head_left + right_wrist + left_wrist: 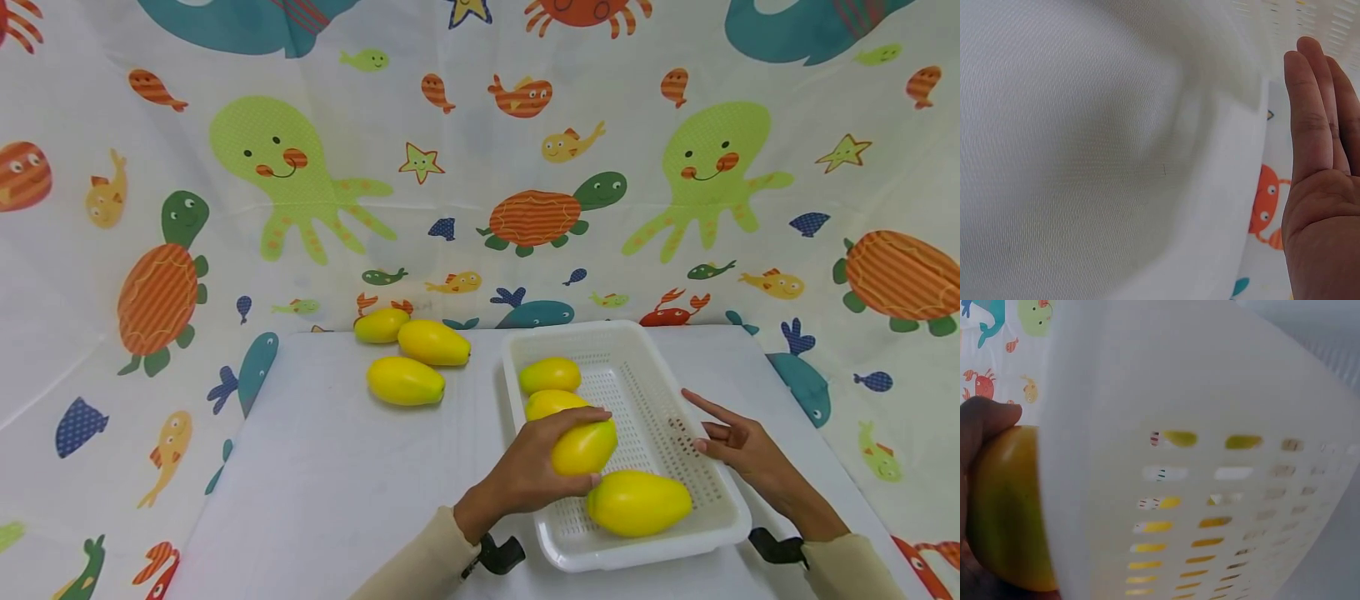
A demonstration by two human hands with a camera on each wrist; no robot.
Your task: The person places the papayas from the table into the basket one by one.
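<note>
My left hand (534, 468) grips a yellow papaya (585, 448) inside the white plastic basket (643, 559), near its left wall. In the left wrist view the papaya (1010, 512) shows partly behind the basket's slotted side. A second papaya (634, 503) lies just in front of the held one, toward the near end. Behind the hand is a papaya (553, 402) that is partly covered, and farther back another papaya (551, 376). At the basket's right rim, my right hand (753, 457) has fingers extended and holds nothing; the right wrist view shows its straight fingers (1310, 119).
Left of the basket, three papayas lie grouped on the white tabletop (315, 475): a rear papaya (381, 325), a middle papaya (434, 342) and a front papaya (405, 381). A sea-animal print curtain (465, 192) hangs behind the table.
</note>
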